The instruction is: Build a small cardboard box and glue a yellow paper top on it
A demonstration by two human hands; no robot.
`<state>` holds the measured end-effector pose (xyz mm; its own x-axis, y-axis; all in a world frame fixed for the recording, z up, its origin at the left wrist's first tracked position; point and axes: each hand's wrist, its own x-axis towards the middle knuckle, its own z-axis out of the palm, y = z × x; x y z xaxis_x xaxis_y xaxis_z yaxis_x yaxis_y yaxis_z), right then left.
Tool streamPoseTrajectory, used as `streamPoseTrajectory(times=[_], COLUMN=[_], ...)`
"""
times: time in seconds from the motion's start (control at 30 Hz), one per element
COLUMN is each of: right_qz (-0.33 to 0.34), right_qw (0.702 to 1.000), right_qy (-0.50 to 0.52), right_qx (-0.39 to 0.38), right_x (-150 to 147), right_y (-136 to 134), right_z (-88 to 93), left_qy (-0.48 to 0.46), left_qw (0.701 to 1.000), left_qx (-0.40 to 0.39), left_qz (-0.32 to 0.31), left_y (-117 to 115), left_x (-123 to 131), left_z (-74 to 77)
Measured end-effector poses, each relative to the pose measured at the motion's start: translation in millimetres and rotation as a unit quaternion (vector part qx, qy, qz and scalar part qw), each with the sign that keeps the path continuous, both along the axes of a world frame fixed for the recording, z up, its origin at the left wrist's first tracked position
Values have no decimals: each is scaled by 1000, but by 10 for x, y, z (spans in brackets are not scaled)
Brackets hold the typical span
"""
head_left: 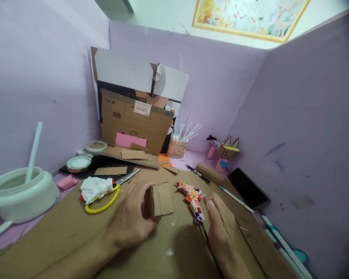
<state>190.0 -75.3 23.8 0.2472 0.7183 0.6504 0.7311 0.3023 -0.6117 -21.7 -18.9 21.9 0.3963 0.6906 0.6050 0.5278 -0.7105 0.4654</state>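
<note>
The left hand (pixel 133 217) had its grip closed around a small cardboard block (pixel 163 199), at the middle of the scene over the brown cardboard sheet (pixel 66 232) on the counter (pixel 192 158); whether the block's underside touched the sheet was hidden. The right hand (pixel 222 223) was just right of a flower-patterned glue gun (pixel 192 195), thumb and fingers drawn narrow near its back end; one could not tell whether they pinched anything.

Good handling probably called for a light, even hold on the block, since its thin walls could dent, with fingertips away from the cut edges. The gun was best taken by its handle: its nozzle pointed far and left, not far from the left hand, and could have been hot. Its black cord (pixel 205 233) needed slack beside the right wrist.

On the far cardboard box (pixel 158 130), a white label (pixel 142 108) carried a barcode and print too small to read. The framed picture (pixel 250 15) bore lines of writing, also illegible. No brand could be made out.
</note>
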Motion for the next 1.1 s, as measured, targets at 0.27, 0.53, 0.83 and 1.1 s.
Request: streamPoseTrajectory(times=[0.27, 0.53, 0.83, 1.1], right_qz=[26, 234, 179, 113], right_qw=[996, 865, 871, 881], right_qy=[79, 430, 450, 459], right_qx=[-36, -108, -77, -34], right_x=[-57, -119, -37, 90], right_y=[10, 162, 208, 169], right_z=[-82, -38, -152, -70], left_qy=[-48, -240, -280, -302], left_qw=[997, 913, 900, 896], left_qx=[-61, -314, -323, -319], left_qz=[0, -105, -89, -66], left_y=[13, 84, 121, 150], left_x=[-14, -37, -50, -46], left_z=[1, 42, 37, 25])
